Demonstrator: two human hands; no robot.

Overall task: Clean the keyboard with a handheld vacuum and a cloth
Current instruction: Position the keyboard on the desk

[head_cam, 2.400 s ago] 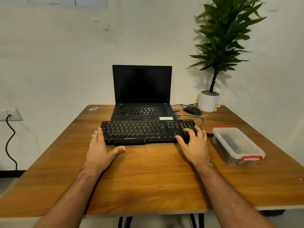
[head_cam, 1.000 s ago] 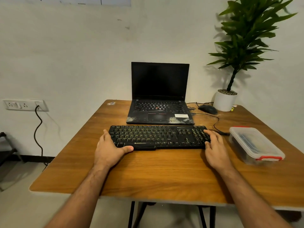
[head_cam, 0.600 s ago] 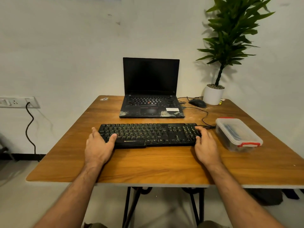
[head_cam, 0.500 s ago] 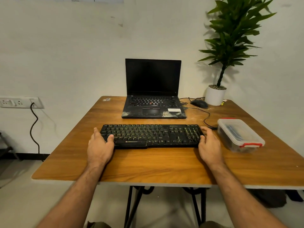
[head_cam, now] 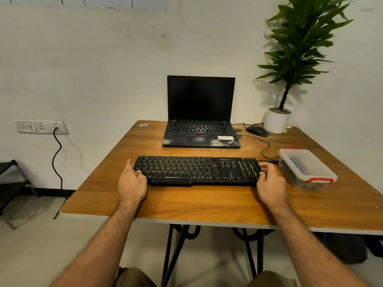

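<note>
Two hands: yours, one at each end of the keyboard.
Left hand (head_cam: 131,183): grips the keyboard's left end, thumb on the keys.
Right hand (head_cam: 269,183): grips its right end, fingers curled over the edge.
Keyboard (head_cam: 196,170): black, flat on the table (head_cam: 207,204), near the front.
Box (head_cam: 306,169): clear, lidded, right of the keyboard.
Laptop (head_cam: 201,112): open behind it, screen dark.
Mouse (head_cam: 256,130), plant (head_cam: 277,121): far right corner.

1 view only: head camera, wide-angle, above near table (head_cam: 207,206) edge, facing forward and down toward 12 o'clock wall. Forearms enter from bottom; keyboard (head_cam: 196,170) near, mid-frame; laptop (head_cam: 201,112) farther at 12 o'clock.
</note>
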